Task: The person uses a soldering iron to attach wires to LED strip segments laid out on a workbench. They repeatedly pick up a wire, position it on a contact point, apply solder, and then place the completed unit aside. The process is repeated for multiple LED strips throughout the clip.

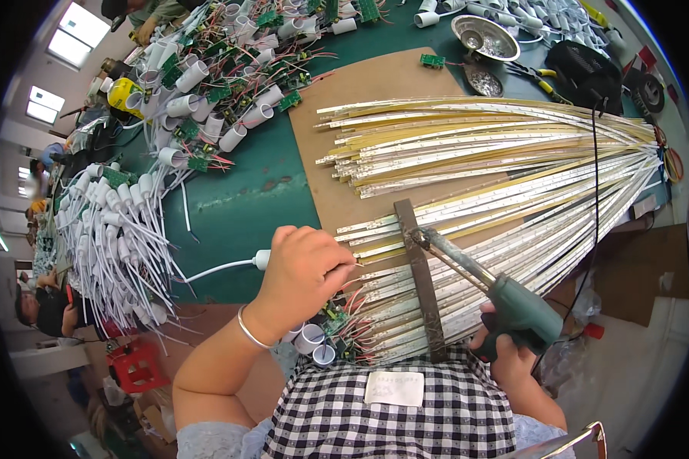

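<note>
My left hand (302,264) is closed in a pinch at the strip ends, with a bit of thin wire showing at the fingertips. A white tubular cap (262,259) with a white cable pokes out from behind that hand, its inner side hidden. In my right hand (509,356) is a green soldering gun (524,310), its dark tip over a brown metal bar (421,283). Beneath the bar lie narrow LED strips (467,252), some white, some yellowish, their ends toward my left hand. Wired white tubes (308,338) and small circuit boards sit by my left wrist.
A second bundle of LED strips (436,145) lies farther away on a brown board (390,73). White tubes with green circuit boards (218,96) pile up at the far left, white cabled caps (119,222) nearer. A metal bowl (486,38) and pliers (542,79) stand at the back right. A black cord (595,176) crosses the strips.
</note>
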Demonstrator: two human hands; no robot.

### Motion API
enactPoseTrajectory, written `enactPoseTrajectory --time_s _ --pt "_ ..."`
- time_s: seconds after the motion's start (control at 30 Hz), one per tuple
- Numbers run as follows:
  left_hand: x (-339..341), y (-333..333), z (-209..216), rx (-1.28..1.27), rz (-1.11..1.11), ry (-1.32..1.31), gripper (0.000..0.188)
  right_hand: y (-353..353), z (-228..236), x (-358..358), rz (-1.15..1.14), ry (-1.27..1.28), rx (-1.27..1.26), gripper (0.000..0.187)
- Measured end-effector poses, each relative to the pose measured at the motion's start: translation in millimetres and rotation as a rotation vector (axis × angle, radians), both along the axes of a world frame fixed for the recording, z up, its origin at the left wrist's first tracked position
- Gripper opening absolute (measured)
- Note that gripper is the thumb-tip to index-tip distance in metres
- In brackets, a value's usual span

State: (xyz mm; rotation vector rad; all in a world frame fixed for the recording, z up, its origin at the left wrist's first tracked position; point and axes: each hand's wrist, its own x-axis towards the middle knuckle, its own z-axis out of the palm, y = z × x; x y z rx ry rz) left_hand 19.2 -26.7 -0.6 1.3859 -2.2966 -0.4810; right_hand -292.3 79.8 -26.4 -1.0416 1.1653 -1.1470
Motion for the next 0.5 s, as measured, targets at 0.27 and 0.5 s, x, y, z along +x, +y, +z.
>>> enactPoseTrajectory --time_s 0.27,0.5 --pt "-6.8 -3.8 5.5 -0.130 -0.051 -0.132 0.011 -1.5 -1.4 -1.1 0.054 -0.001 -0.048 0.058" --pt "-6.9 -5.0 -1.2 -0.162 -0.046 -0.093 0.014 0.9 0.5 -0.4 0.042 0.011 -0.012 0.060"
